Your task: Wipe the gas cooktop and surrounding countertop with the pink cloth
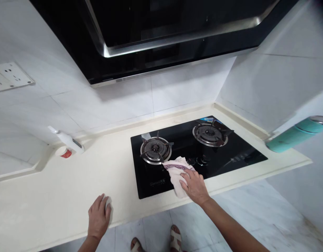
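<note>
A pale pink-and-white cloth point(177, 171) with a purple patterned band lies bunched on the front of the black glass gas hob point(148, 182). Pressed onto it, my right hand point(194, 185) holds the cloth near the hob's front edge, left of the control knobs point(203, 159). The cloth's upper end reaches close to the left burner point(155, 149). My left hand point(98, 215) rests on the cream countertop point(72, 189) near its front edge, fingers loosely bent and thumb apart, holding nothing that I can see.
Beyond the cloth is the right burner point(210, 133). A teal bottle point(295, 134) stands at the counter's right end. At the back left are a white handheld device point(68, 140) and a small red-and-white cup point(63, 152). Overhead hangs a black range hood point(164, 64).
</note>
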The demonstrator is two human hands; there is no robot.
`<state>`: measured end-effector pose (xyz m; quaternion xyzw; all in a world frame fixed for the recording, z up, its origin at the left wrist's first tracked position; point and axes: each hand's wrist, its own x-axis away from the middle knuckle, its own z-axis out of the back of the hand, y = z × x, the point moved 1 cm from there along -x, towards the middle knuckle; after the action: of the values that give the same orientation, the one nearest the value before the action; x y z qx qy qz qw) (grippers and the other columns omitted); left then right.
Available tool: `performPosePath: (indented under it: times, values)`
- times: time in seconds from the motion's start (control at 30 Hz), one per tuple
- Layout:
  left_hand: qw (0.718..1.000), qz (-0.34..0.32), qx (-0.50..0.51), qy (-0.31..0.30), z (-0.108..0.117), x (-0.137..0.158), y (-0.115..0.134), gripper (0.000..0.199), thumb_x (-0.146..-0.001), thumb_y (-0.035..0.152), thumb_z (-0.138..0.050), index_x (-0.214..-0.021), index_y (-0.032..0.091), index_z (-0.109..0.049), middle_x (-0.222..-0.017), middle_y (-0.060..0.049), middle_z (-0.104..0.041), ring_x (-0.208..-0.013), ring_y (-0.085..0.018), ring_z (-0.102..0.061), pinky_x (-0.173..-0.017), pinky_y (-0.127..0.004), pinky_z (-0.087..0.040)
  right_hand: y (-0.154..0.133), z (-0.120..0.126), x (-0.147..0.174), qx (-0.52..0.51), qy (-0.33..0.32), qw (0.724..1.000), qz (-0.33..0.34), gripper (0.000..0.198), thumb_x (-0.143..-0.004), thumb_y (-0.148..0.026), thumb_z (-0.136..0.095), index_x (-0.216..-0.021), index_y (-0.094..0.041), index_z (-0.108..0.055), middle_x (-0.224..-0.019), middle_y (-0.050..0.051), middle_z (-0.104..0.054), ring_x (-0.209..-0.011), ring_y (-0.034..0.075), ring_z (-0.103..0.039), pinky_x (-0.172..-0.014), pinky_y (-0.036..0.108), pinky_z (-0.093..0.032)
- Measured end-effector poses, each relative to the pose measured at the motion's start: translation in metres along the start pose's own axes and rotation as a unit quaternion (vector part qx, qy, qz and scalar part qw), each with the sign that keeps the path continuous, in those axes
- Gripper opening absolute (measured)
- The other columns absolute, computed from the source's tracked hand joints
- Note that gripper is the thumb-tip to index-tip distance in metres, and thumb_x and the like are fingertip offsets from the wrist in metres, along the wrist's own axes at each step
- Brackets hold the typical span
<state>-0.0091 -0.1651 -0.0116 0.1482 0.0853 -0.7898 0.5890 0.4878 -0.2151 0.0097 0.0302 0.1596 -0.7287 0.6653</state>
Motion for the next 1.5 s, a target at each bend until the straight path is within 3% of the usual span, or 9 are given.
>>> performPosePath:
  times: [0.2,0.4,0.53,0.67,0.77,1.07,1.2,1.33,1.5]
  values:
    - [1.000,0.004,0.009,-0.003,-0.001,0.000,-0.001,0.040,-0.097,0.040,-0.039,-0.121,0.022,-0.066,-0.135,-0.010,-0.062,-0.127,-0.026,-0.053,-0.100,-0.041,-0.042,-0.061,-0.007,0.008,0.001,-0.023,0.999,-0.049,0.030,-0.094,-0.035,-0.053,-0.118,-0.021,-0.065,-0.130,0.013,-0.058,-0.111,0.032,-0.049,-0.088,0.045,-0.036]
    - [1.000,0.012,0.012,-0.005,0.002,-0.001,-0.001,0.040,-0.096,0.039,-0.038,-0.119,0.021,-0.066,-0.134,-0.011,-0.062,-0.127,-0.026,-0.053,-0.102,-0.042,-0.041,-0.191,-0.024,0.013,-0.101,-0.113,0.967,0.205,0.039,-0.092,-0.050,-0.056,-0.121,-0.023,-0.060,-0.136,0.011,-0.055,-0.115,0.032,-0.047,-0.094,0.055,-0.038]
    - [1.000,0.020,0.010,-0.019,0.006,-0.006,0.003,0.041,-0.097,0.039,-0.037,-0.121,0.020,-0.065,-0.136,-0.012,-0.061,-0.129,-0.027,-0.051,-0.103,-0.043,-0.040,-0.223,-0.031,0.012,-0.129,-0.118,0.925,0.338,0.048,-0.089,-0.064,-0.056,-0.115,-0.025,-0.061,-0.131,0.006,-0.059,-0.112,0.028,-0.049,-0.093,0.051,-0.040]
    - [0.998,0.030,0.002,-0.050,0.012,-0.011,0.008,0.045,-0.099,0.039,-0.032,-0.125,0.019,-0.062,-0.139,-0.013,-0.058,-0.131,-0.028,-0.050,-0.102,-0.045,-0.041,-0.189,-0.028,0.024,-0.136,-0.114,0.913,0.368,0.055,-0.086,-0.057,-0.067,-0.130,-0.029,-0.053,-0.140,0.003,-0.054,-0.116,0.025,-0.047,-0.096,0.044,-0.038]
    - [0.998,0.040,0.002,-0.057,0.016,-0.014,0.014,0.045,-0.099,0.040,-0.030,-0.127,0.021,-0.060,-0.139,-0.013,-0.058,-0.129,-0.028,-0.051,-0.098,-0.046,-0.042,-0.135,-0.020,0.037,-0.114,-0.156,0.931,0.308,0.046,-0.088,-0.040,-0.068,-0.131,-0.036,-0.052,-0.141,-0.001,-0.054,-0.117,0.023,-0.047,-0.096,0.040,-0.036]
    - [0.991,-0.112,0.047,-0.049,0.006,-0.041,0.108,0.044,-0.099,0.041,-0.039,-0.133,0.022,-0.058,-0.146,-0.013,-0.053,-0.136,-0.027,-0.045,-0.105,-0.044,-0.036,0.108,0.031,0.050,-0.034,-0.167,0.985,-0.003,0.059,-0.069,-0.032,-0.084,-0.124,-0.025,-0.062,-0.126,0.013,-0.056,-0.117,0.030,-0.046,-0.094,0.041,-0.036]
    - [0.990,-0.124,0.053,-0.047,-0.006,-0.047,0.132,0.044,-0.098,0.041,-0.039,-0.130,0.019,-0.060,-0.147,-0.015,-0.053,-0.137,-0.030,-0.044,-0.108,-0.049,-0.032,0.178,0.058,0.044,-0.022,-0.167,0.984,-0.056,0.049,-0.068,-0.033,-0.084,-0.112,-0.025,-0.066,-0.116,0.009,-0.056,-0.108,0.026,-0.049,-0.090,0.037,-0.039]
    - [0.990,-0.126,0.053,-0.041,-0.008,-0.045,0.134,0.044,-0.098,0.042,-0.040,-0.130,0.019,-0.059,-0.147,-0.015,-0.053,-0.137,-0.031,-0.045,-0.109,-0.050,-0.030,0.167,0.058,0.036,-0.038,-0.173,0.982,-0.063,0.037,-0.078,-0.042,-0.076,-0.109,-0.025,-0.069,-0.111,0.007,-0.058,-0.105,0.024,-0.050,-0.088,0.034,-0.041]
    - [0.991,-0.128,0.039,-0.029,-0.008,-0.045,0.133,0.043,-0.098,0.041,-0.038,-0.127,0.019,-0.061,-0.143,-0.015,-0.056,-0.134,-0.029,-0.047,-0.106,-0.048,-0.032,0.071,0.030,0.025,-0.046,-0.146,0.986,-0.071,0.046,-0.086,-0.061,-0.063,-0.118,-0.029,-0.067,-0.122,0.010,-0.056,-0.111,0.028,-0.046,-0.089,0.041,-0.040]
